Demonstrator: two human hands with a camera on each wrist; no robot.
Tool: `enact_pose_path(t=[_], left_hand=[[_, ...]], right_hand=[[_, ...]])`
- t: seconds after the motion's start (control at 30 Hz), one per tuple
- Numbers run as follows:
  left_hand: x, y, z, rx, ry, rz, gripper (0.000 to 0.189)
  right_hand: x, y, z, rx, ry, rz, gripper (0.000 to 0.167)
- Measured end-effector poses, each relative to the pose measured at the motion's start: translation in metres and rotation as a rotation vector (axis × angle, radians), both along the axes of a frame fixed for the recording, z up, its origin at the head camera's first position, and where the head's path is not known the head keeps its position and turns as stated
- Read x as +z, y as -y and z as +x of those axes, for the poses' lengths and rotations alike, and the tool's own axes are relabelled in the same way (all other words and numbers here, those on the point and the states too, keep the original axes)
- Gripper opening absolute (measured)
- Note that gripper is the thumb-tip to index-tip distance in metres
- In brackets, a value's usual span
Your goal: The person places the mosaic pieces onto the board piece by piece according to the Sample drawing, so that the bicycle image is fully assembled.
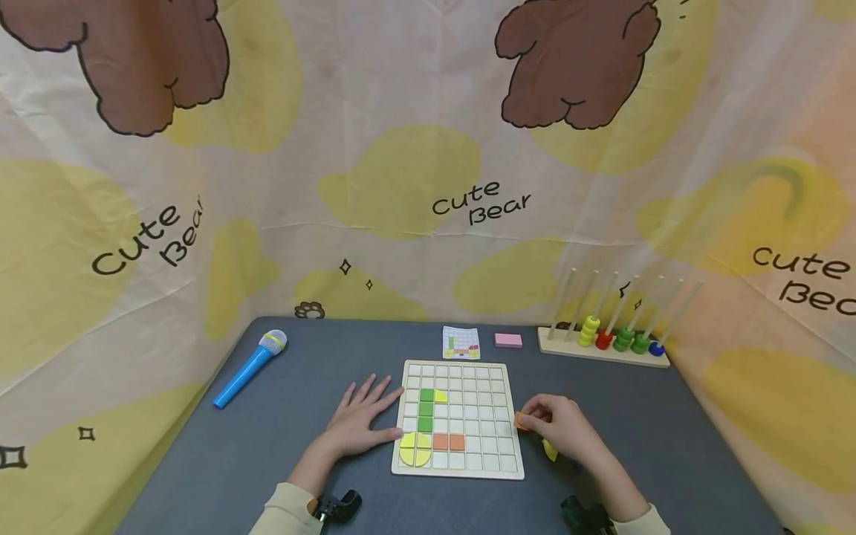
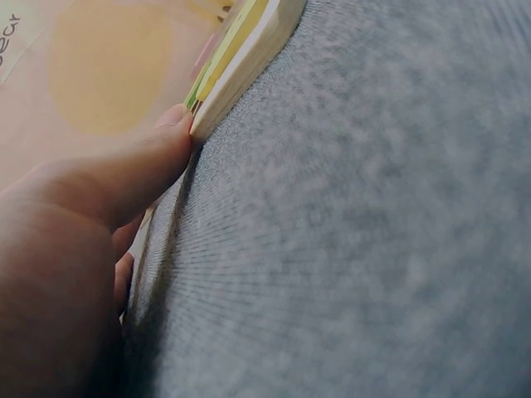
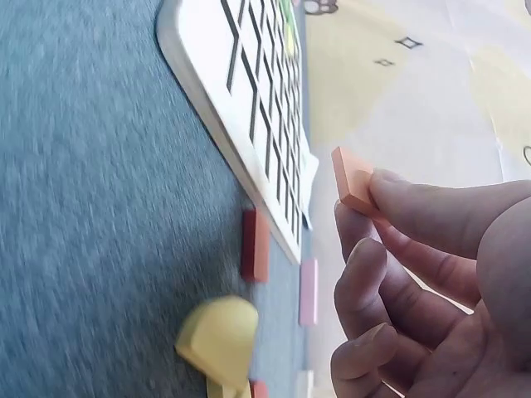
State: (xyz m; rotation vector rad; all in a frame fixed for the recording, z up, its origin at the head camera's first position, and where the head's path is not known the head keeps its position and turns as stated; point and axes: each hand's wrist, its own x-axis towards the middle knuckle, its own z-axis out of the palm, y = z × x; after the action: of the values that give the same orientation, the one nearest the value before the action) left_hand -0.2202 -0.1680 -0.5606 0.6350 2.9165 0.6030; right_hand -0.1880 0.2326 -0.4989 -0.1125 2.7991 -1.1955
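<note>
Board [image 1: 491, 429], on the table between both hands, part-filled. Left hand [image 1: 354, 422]: flat, fingers spread, thumb against the board's edge, holding nothing. Right hand [image 1: 564, 425]: thumb and finger pinching one orange tile [image 3: 357, 184], just off the board's right edge. Laid: three green tiles [image 1: 425, 409] in a column; one yellow quarter [image 1: 440, 397] beside the topmost; four yellow pieces [image 1: 423, 458] forming a disc; two orange tiles [image 1: 457, 443] in a row. Outstanding, by judgement: the held tile, loose yellow pieces [image 3: 220, 338] (count unclear), a reddish tile [image 3: 255, 246]. Behind: card [image 1: 461, 343], its reddish patch unmatched on the board; pink block [image 1: 508, 341]. Farther out: bead rack [image 1: 555, 342], right; microphone [image 1: 247, 375], left.
</note>
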Motion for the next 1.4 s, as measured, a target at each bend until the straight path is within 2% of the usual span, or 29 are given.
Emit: enact_pose_path(t=[0.23, 0.43, 0.6, 0.93, 1.13, 1.4], left_hand=[[0.003, 0.000, 0.001, 0.001, 0.005, -0.001, 0.084], [0.002, 0.000, 0.000, -0.001, 0.013, 0.003, 0.084], [-0.001, 0.001, 0.000, 0.002, -0.003, 0.018, 0.085], [-0.001, 0.000, 0.000, 0.002, -0.004, 0.015, 0.085], [-0.001, 0.000, 0.002, -0.003, -0.013, 0.036, 0.084], [0.001, 0.000, 0.002, -0.003, -0.024, 0.017, 0.084]], right_hand=[[-0.004, 0.018, 0.000, 0.028, -0.024, -0.019, 0.008], [-0.010, 0.027, -0.001, 0.109, -0.051, -0.048, 0.009], [-0.012, 0.036, 0.001, 0.151, -0.029, -0.067, 0.013], [-0.017, 0.050, 0.004, 0.242, -0.029, -0.052, 0.009], [-0.021, 0.057, 0.005, 0.262, -0.055, -0.041, 0.010], [-0.025, 0.066, 0.005, 0.291, -0.103, 0.043, 0.010]])
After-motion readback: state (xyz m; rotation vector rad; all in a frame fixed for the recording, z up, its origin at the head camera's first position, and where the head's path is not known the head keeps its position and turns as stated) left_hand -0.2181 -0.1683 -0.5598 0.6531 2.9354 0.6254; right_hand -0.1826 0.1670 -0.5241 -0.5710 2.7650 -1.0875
